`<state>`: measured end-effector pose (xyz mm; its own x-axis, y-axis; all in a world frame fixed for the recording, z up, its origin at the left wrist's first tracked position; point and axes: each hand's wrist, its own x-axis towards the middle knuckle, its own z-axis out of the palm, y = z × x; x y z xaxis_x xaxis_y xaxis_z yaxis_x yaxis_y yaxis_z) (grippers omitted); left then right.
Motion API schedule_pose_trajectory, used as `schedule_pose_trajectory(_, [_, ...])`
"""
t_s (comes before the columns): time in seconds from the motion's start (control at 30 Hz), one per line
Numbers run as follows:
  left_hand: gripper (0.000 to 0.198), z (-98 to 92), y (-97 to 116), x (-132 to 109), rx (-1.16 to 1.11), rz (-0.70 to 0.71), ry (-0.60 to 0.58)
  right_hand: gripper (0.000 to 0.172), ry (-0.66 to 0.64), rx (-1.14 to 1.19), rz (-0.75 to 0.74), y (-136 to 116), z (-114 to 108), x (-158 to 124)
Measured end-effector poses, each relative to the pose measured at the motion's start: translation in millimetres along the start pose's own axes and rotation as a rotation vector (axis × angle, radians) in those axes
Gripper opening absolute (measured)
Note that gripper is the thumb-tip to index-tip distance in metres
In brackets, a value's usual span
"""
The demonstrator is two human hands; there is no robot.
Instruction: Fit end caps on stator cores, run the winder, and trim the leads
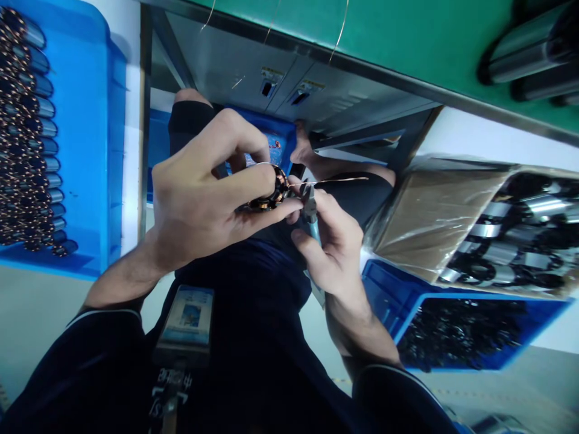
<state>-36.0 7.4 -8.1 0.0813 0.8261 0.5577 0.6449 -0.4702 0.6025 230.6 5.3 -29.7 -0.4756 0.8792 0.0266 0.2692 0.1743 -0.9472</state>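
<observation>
My left hand (pixel 203 193) is closed round a small wound coil part (pixel 271 191) with copper windings, held over my lap. My right hand (pixel 332 247) grips a small pair of cutters (pixel 309 202) whose tip sits right against the coil. A thin copper wire (pixel 337 179) runs from the coil to the right past the cutters. Both hands are close together, nearly touching at the fingertips.
A blue tray (pixel 90 150) at left holds rows of several dark wound parts (pixel 27 132). At right a cardboard box (pixel 429 217) lined with plastic and a blue bin (pixel 393 295) hold black and metal parts. A green bench edge (pixel 407 36) and grey cabinet (pixel 280 78) are above. A badge (pixel 187 316) hangs at my chest.
</observation>
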Motion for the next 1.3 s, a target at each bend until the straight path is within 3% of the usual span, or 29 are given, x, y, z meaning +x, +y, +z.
schedule_pose_trajectory(0.17, [0.033,2.1,3,-5,-0.128,-0.104,-0.027,0.053,0.068,-0.050,0.003,-2,6,0])
schedule_pose_trajectory(0.3, [0.038,4.3,0,-9,-0.242,-0.251,-0.053,0.033,0.086,-0.016,0.117,11,15,7])
schedule_pose_trajectory(0.4, [0.029,8.5,-6,-13,-0.411,-0.358,-0.018,0.038,0.102,0.024,0.176,26,15,14])
schedule_pose_trajectory(0.57, [0.016,20.3,-10,-15,-0.750,-0.514,0.044,0.061,0.111,-0.234,-0.010,32,4,18])
schedule_pose_trajectory(0.67, [0.029,27.6,-6,-12,-0.784,-0.555,0.104,0.062,0.128,-0.352,-0.101,24,3,13])
schedule_pose_trajectory(0.8, [0.045,35.1,-3,-12,-0.789,-0.610,0.108,0.062,0.067,-0.386,-0.006,19,6,9])
schedule_pose_trajectory(0.97, [0.049,39.5,0,-11,-0.821,-0.584,0.063,0.049,0.227,-0.555,-0.183,20,12,15])
schedule_pose_trajectory(1.07, [0.051,39.0,8,-10,-0.847,-0.600,0.097,0.045,0.254,-0.523,-0.254,14,13,18])
schedule_pose_trajectory(1.17, [0.054,40.8,9,-11,-0.820,-0.619,0.073,0.041,0.219,-0.513,-0.150,10,11,17])
schedule_pose_trajectory(1.3, [0.051,61.1,-8,-18,-0.783,-0.626,0.151,0.044,0.136,-0.307,-0.122,27,9,23])
